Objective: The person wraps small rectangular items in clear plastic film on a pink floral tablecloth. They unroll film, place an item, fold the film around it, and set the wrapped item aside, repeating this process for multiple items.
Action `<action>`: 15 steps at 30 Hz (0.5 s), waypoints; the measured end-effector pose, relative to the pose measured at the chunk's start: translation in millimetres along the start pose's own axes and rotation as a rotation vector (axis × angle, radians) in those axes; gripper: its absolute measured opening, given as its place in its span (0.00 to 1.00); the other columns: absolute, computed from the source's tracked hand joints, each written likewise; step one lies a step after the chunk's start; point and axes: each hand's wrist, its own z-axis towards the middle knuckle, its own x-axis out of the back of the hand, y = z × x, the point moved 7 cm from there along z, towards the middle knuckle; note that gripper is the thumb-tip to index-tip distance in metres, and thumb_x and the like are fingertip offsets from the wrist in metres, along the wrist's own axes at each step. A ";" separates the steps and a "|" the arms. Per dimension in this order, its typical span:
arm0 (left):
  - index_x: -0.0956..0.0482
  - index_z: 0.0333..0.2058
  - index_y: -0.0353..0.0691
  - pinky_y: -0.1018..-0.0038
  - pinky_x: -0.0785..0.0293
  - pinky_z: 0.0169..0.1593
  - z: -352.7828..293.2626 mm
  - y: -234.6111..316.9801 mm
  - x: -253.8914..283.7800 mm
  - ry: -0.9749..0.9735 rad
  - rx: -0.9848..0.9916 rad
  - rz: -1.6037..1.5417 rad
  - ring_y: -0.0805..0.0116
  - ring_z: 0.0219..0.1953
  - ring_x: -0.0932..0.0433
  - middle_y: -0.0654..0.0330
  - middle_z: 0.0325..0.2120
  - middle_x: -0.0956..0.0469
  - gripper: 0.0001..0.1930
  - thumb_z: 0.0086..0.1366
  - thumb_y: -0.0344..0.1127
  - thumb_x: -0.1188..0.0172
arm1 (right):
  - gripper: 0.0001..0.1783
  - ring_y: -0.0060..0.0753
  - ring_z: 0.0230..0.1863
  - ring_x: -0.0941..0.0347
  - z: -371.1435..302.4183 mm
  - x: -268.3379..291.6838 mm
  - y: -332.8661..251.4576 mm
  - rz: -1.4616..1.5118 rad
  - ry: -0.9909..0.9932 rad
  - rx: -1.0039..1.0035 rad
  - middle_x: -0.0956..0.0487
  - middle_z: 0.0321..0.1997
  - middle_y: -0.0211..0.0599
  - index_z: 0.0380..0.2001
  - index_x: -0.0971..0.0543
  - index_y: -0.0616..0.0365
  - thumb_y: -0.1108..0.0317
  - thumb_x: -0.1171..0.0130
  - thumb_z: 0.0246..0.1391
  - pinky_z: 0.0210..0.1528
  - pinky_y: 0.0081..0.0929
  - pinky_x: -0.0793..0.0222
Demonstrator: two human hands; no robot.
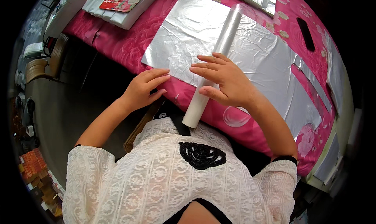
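Observation:
A long roll of clear or silvery film (230, 30) with a pale near end lies slantwise across a sheet of silver foil (184, 30) and sticks out over the table's near edge. Over the roll's middle, my right hand (231, 83) has its fingers spread, with the thumb close to the roll; whether it presses down cannot be made out. At the near left edge of the foil is my left hand (143, 88), fingers stretched and thumb apart, with nothing in it. More foil (270, 63) spreads to the right of the roll, and its surface is wrinkled.
A pink flowered cloth (117, 41) covers the table. Foil-covered flat stacks (113, 18) lie at the far left, with a red booklet (121, 0) on top. A narrow black object (305, 34) rests at the right. Wooden chair (58, 55) and boxes (35, 165) stand left.

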 end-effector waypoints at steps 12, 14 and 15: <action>0.24 0.37 0.42 0.65 0.33 0.55 7.2 -24.6 -17.7 -0.042 -0.372 0.175 0.64 0.50 0.27 0.62 0.45 0.25 0.14 0.50 0.32 0.37 | 0.32 0.40 0.68 0.49 -3.2 -30.5 20.0 -0.144 -0.063 -0.036 0.39 0.64 0.38 0.56 0.32 0.55 0.47 0.50 0.53 0.68 0.41 0.57; 0.24 0.34 0.42 0.64 0.32 0.54 13.7 -22.3 -14.5 -0.029 -0.374 0.158 0.65 0.47 0.25 0.63 0.41 0.23 0.11 0.50 0.30 0.38 | 0.32 0.40 0.68 0.49 -4.4 -31.3 21.3 -0.149 -0.057 -0.039 0.39 0.64 0.38 0.56 0.33 0.54 0.47 0.50 0.53 0.68 0.41 0.57; 0.24 0.33 0.42 0.64 0.31 0.53 17.6 -20.4 -12.2 -0.023 -0.375 0.149 0.65 0.45 0.24 0.63 0.40 0.22 0.09 0.50 0.29 0.39 | 0.32 0.40 0.68 0.49 -4.5 -31.6 21.8 -0.142 -0.054 -0.042 0.39 0.64 0.38 0.56 0.32 0.54 0.48 0.50 0.53 0.68 0.41 0.57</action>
